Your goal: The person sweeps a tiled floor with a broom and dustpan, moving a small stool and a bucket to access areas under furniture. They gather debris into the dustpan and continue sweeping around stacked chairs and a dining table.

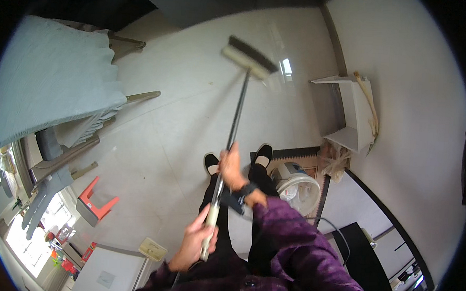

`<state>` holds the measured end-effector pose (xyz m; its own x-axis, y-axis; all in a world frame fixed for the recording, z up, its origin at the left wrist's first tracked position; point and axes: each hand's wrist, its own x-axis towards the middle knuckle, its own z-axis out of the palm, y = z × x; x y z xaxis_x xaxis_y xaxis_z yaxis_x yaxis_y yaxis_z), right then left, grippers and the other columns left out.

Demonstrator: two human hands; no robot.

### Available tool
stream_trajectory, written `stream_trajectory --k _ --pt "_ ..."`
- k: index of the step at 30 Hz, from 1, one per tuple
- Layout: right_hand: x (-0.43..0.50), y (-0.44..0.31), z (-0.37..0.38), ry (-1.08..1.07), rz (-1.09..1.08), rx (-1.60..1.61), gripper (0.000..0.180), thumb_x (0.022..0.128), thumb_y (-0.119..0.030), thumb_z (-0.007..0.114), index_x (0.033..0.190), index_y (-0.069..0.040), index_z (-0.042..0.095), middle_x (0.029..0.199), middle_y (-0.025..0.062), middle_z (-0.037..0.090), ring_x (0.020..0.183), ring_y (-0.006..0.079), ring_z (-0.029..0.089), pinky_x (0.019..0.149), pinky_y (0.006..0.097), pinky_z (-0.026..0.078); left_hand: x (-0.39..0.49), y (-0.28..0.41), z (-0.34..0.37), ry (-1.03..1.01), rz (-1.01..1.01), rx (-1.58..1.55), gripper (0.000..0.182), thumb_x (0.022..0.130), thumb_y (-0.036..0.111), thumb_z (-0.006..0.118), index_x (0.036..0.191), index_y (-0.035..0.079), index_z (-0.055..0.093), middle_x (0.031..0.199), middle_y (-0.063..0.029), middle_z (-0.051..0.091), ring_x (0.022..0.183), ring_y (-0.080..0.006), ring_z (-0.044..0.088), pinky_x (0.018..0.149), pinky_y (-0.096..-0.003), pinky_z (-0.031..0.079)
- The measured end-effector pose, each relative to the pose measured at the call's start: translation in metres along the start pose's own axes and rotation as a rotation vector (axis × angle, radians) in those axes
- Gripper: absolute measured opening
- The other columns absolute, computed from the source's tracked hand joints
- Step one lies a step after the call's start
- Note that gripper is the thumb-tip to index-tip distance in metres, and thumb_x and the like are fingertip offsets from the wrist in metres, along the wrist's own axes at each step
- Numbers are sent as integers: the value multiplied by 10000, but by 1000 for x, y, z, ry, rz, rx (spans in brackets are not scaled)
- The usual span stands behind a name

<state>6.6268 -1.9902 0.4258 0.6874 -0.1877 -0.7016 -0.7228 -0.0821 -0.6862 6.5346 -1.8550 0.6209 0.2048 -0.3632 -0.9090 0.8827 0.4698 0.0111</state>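
A long-handled broom with a metal pole [238, 110] reaches out in front of me. Its broad head [249, 58], cream with a dark bristle strip, is tilted just over or on the pale tiled floor [179, 123]; whether it touches is unclear. My left hand [196, 234] is closed around the cream grip at the pole's near end. Farther up, my right hand [232, 167], with a dark band on the wrist, holds the metal pole. My feet in black shoes stand on either side of the pole's line.
A bin with plastic bags [301, 192] stands on a mat right of my legs. A white shelf unit [353, 112] is against the right wall. On the left are a cloth-covered table [54, 81], wooden chair legs and a red-and-grey stool [95, 203]. A white cabinet [108, 271] stands lower left.
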Motion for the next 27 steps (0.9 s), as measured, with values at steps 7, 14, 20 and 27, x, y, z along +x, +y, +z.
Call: stream_trajectory --k 7,14,20,27 --pt "-103 -17 54 -173 153 208 316 922 -131 453 1193 -20 336 585 6 435 423 124 462 375 284 410 -87 -33 -43 151 70 68 690 910 38 489 1516 126 172 727 -77 537 512 -124 493 441 -269 434" --pt "60 -51 40 -39 -92 81 102 865 -94 470 900 -12 421 617 40 455 461 132 465 371 294 435 41 37 -20 -75 248 -79 656 913 26 492 1505 141 232 767 -66 543 520 -113 487 407 -266 421" --pt "88 0 41 -61 -94 -19 83 863 -72 446 847 1 410 613 69 466 446 167 483 355 324 427 63 29 -38 -30 182 -60 660 911 54 510 1504 128 231 770 -65 538 556 -122 484 435 -274 422" --pt "-93 58 87 -229 146 -37 155 897 -71 449 981 -52 320 603 59 449 446 164 491 365 320 433 -67 -57 -87 212 8 -144 704 891 25 525 1508 199 233 780 -67 566 563 -130 509 472 -282 457"
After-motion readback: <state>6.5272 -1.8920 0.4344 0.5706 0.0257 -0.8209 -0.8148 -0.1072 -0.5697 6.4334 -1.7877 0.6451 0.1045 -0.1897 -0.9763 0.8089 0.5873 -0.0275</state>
